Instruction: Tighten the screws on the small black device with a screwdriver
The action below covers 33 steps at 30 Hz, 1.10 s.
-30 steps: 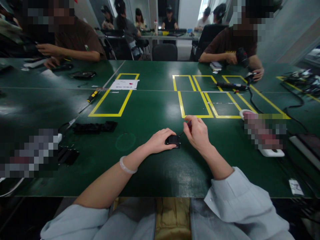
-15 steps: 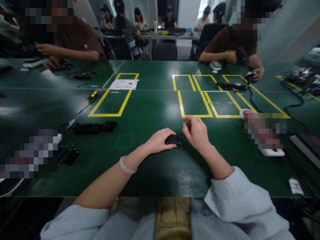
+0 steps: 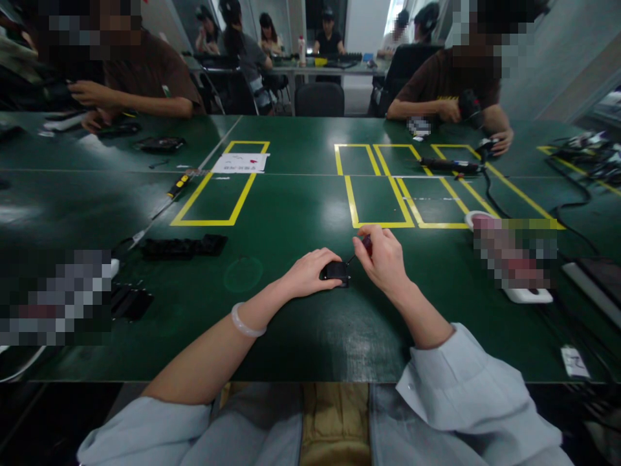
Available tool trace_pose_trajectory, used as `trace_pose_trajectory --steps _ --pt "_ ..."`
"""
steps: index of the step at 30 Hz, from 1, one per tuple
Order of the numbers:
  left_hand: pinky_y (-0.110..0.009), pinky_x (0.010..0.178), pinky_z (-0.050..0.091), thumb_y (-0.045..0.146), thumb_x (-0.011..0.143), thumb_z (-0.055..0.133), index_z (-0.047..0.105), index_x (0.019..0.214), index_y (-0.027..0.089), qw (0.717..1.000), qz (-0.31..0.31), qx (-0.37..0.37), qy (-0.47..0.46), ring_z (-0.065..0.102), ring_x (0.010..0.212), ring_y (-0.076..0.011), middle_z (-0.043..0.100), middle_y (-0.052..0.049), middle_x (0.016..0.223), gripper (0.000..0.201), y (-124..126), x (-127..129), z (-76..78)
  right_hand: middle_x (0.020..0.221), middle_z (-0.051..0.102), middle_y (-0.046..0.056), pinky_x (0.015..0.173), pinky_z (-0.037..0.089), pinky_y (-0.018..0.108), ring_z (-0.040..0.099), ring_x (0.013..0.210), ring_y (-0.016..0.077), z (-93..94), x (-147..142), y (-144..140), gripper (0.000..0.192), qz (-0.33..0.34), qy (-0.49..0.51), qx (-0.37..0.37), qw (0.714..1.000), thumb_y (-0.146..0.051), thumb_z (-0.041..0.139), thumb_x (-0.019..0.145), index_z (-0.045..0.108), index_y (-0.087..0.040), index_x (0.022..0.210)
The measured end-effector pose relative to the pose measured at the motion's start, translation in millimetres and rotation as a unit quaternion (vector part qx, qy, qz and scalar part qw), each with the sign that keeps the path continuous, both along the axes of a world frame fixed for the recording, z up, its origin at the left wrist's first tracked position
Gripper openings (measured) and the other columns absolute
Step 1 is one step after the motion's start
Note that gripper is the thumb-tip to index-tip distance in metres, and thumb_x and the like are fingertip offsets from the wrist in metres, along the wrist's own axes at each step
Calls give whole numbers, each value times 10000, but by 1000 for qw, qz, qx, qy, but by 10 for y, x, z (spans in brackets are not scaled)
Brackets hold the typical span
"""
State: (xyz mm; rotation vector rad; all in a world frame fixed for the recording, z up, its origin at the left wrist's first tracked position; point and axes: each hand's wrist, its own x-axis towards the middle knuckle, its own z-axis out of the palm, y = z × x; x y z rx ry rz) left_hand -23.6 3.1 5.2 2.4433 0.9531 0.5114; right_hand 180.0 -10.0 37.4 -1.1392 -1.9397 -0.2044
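Your left hand rested on the green surface and grasped a small black box-shaped part, with the fingers curled around its left side. The part lay flat on the surface, near the centre of the view, just below the yellow taped rectangles. Your right hand was at 3 o'clock from the part, very close to it. It was clenched around a small screwdriver with a dark red handle, and the thin shaft pointed down toward the top right corner of the part. I cannot tell if the tip touched the part.

At 9 o'clock from your hands, well apart, some black flat pieces lay on the surface. At 10 o'clock, farther away, a yellow and black tool lay beside a yellow taped frame, and a white paper sheet sat on the upper end of that frame. At 1 o'clock, far across the surface, another person's hand was near a long black tool with a cable.
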Motion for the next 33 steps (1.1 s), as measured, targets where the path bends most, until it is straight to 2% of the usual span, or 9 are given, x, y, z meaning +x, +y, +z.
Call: trace_pose_trajectory --steps 10,17,26,33 --pt "-363 875 464 423 822 658 562 1102 209 1000 1 8 3 573 1011 -239 600 -66 1088 365 0 7 -13 713 576 0 692 447 312 520 640 164 -22 13 -1 131 6 -5 11 1000 -205 475 895 505 -197 1022" --pt "-367 873 462 431 822 655 570 1096 214 1000 -1 4 -4 572 1010 -241 603 -66 1086 360 -6 5 7 786 620 24 671 440 306 512 631 155 -21 10 -3 145 2 -8 8 1000 -347 538 911 512 -210 953" --pt "-369 877 461 427 821 657 570 1100 214 1000 0 1 -3 574 1007 -239 600 -65 1089 362 1 1 -8 758 617 10 681 439 302 534 632 153 -26 9 5 144 -2 -13 23 1000 -222 487 919 517 -193 1056" --pt "-368 879 461 444 819 656 574 1093 215 1000 3 -2 -1 573 1018 -242 600 -67 1095 366 -5 1 1 741 622 1 696 425 303 545 647 156 10 31 0 133 -5 -32 17 999 -171 465 892 528 -201 1006"
